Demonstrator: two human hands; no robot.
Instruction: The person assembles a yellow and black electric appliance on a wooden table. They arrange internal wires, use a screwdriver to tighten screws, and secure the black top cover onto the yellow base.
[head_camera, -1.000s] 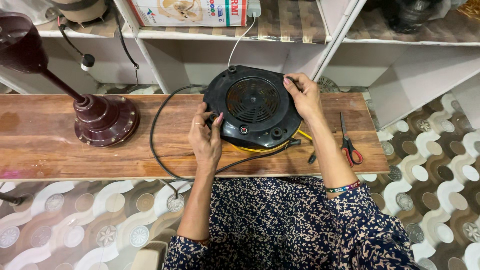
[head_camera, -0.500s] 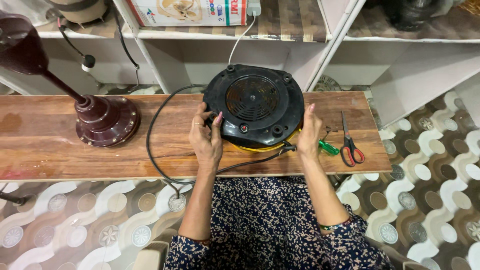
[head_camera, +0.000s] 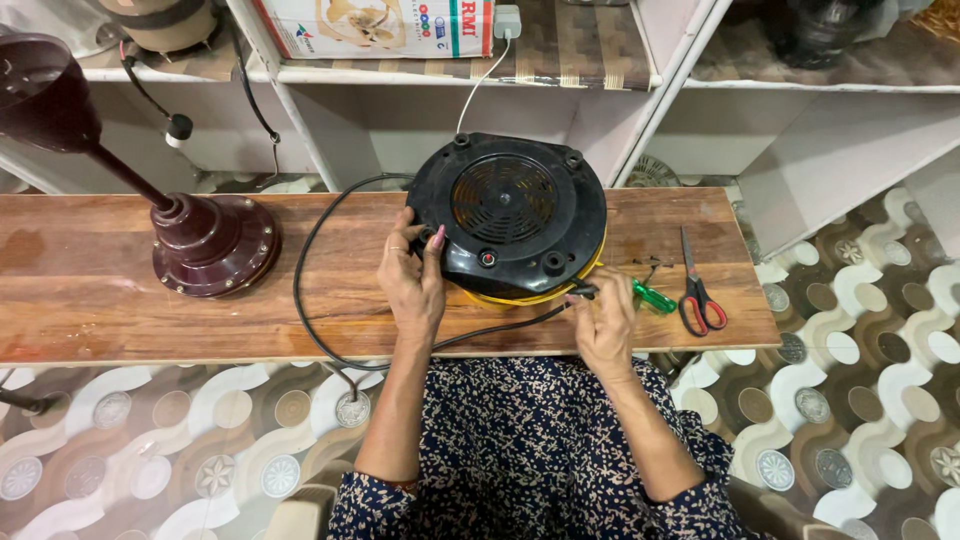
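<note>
Maroon fan (head_camera: 120, 190) cut off at left edge; shelf items cropped along the top
</note>
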